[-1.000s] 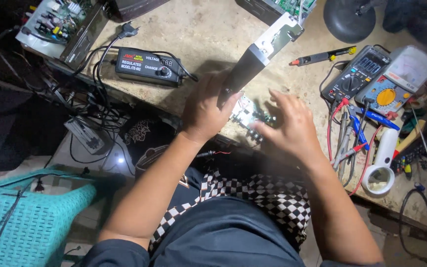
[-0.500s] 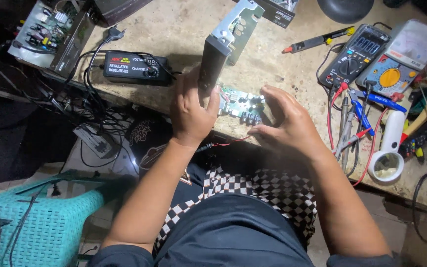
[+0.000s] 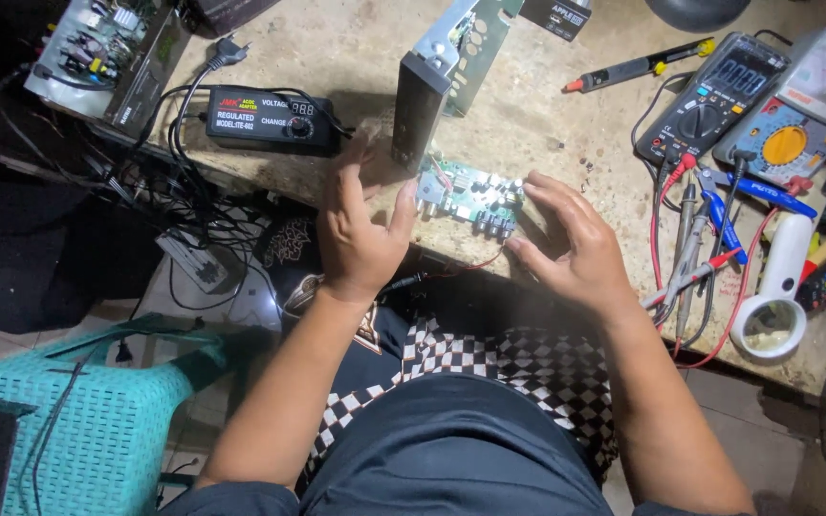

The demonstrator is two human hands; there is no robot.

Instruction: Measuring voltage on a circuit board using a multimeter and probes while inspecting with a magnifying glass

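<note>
A small green circuit board [image 3: 470, 198] with knobs and small parts lies at the front edge of the worn workbench [image 3: 356, 67]. My left hand [image 3: 360, 225] is spread beside its left end, thumb touching the board. My right hand [image 3: 571, 239] hovers at its right end, fingers curled and apart, holding nothing. Just behind the board stands a black and grey metal chassis panel [image 3: 432, 81], tilted away from me.
A black adjustable power adapter [image 3: 270, 117] with cables sits left. Two multimeters [image 3: 719, 96] [image 3: 795, 134], probes [image 3: 685, 239], a soldering iron [image 3: 638, 67] and a white magnifier [image 3: 776, 296] crowd the right. A teal plastic chair [image 3: 59, 420] stands lower left.
My left hand let go of the metal chassis and dropped to the board's left end. The board now lies flat between both hands; my right hand opened beside it.
</note>
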